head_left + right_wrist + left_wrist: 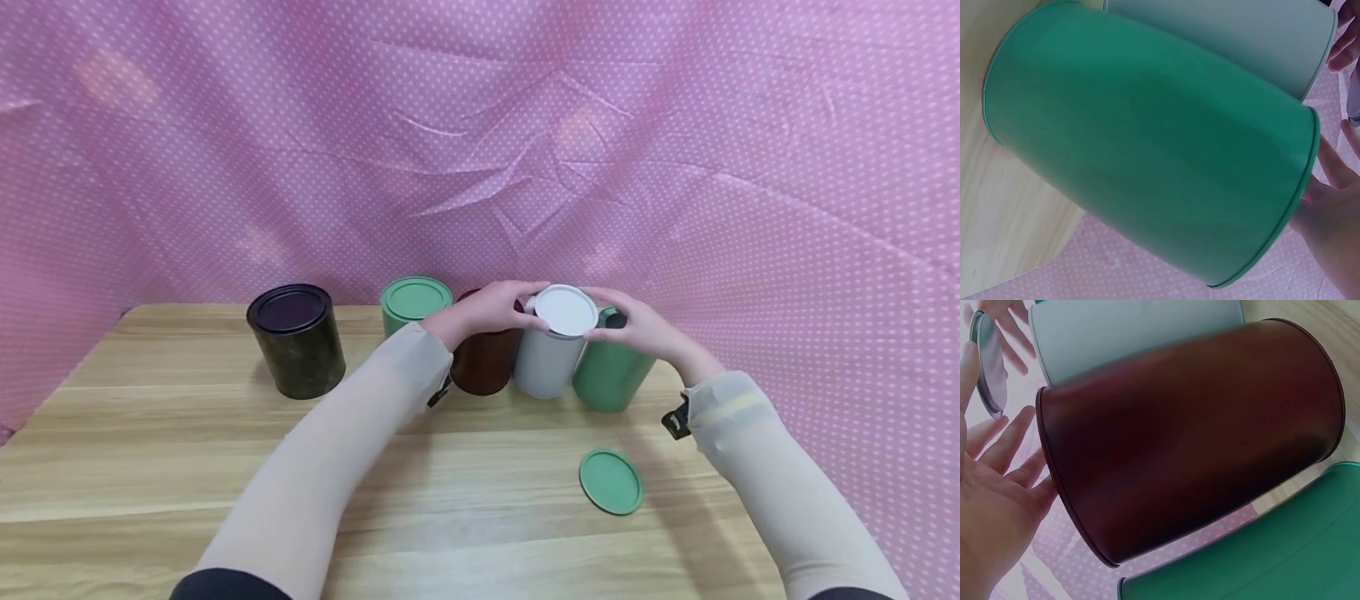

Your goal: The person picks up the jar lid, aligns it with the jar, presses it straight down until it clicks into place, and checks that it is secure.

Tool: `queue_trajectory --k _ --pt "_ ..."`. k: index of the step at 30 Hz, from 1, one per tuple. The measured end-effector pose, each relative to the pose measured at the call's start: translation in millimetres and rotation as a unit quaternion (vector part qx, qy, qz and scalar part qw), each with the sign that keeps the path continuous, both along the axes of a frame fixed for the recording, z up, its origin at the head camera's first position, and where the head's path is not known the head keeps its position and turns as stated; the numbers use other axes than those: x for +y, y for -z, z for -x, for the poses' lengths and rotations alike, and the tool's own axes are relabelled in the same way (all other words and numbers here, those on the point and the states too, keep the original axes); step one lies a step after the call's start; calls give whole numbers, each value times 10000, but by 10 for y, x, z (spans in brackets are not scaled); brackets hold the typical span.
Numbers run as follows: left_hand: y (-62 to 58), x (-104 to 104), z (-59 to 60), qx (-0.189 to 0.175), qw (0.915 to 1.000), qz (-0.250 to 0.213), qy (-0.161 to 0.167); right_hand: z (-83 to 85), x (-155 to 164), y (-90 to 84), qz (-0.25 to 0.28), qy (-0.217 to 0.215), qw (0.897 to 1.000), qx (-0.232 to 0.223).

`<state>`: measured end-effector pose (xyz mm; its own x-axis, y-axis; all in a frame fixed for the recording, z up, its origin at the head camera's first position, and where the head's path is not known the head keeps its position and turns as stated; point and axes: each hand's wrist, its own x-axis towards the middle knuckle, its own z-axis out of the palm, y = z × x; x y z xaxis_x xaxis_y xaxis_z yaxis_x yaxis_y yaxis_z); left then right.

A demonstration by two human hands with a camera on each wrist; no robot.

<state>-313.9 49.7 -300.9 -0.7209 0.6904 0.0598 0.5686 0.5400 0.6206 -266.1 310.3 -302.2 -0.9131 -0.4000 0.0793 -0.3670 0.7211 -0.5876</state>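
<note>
Nearest the viewer, a loose green lid (611,481) lies flat on the wooden table (225,467), apart from every can and untouched. Just beyond it stands an open green can (609,375), which has no lid on it; judged from colour, the loose lid belongs to this can, so that can is not yet closed.

In the same row, touching or just beside the green can, stands the white can (547,362), and next to it on its left the dark red can (486,360). Both hands meet at the top of the white can. The left hand (487,307) reaches over the red can and the right hand (637,327) reaches over the open green can; their fingertips hold the white lid (566,309) by its rim from either side. The lid sits slightly tilted at the mouth of the white can. Whether it is fully seated cannot be told. In the left wrist view the left fingers (1013,447) are fairly straight beside the lid's edge (990,369); the right wrist view shows mostly the green can's wall (1147,144) and the right palm (1332,231).

Farther left, a black can (296,337) stands alone with its dark lid on. Behind the red can, a second green can (415,302) carries its lid. A pink dotted cloth (480,125) closes the background.

Judged state: two cans closed, the white one in hand, the near green can open; the red can's top is hidden.
</note>
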Motion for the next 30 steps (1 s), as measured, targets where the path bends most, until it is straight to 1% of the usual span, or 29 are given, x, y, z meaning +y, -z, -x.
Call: queue_trajectory --k 9,15,19,23,26,30 --pt "-39 81 -24 -126 9998 139 -36 61 98 -32 -119 -91 9998 -157" --pt "-18 154 -32 -81 9995 305 -97 98 145 -23 -141 -222 9995 -197" --pt "9 150 17 -91 9989 432 -149 159 125 22 -225 -210 9992 -272" --pt "33 155 73 -110 9984 536 -167 212 118 47 -323 -97 9986 -397" --pt "22 164 108 -110 9980 591 -171 244 121 42 -398 -6 9983 -425" --pt "10 171 143 -99 9975 672 -178 273 110 25 -500 6 9976 -474"
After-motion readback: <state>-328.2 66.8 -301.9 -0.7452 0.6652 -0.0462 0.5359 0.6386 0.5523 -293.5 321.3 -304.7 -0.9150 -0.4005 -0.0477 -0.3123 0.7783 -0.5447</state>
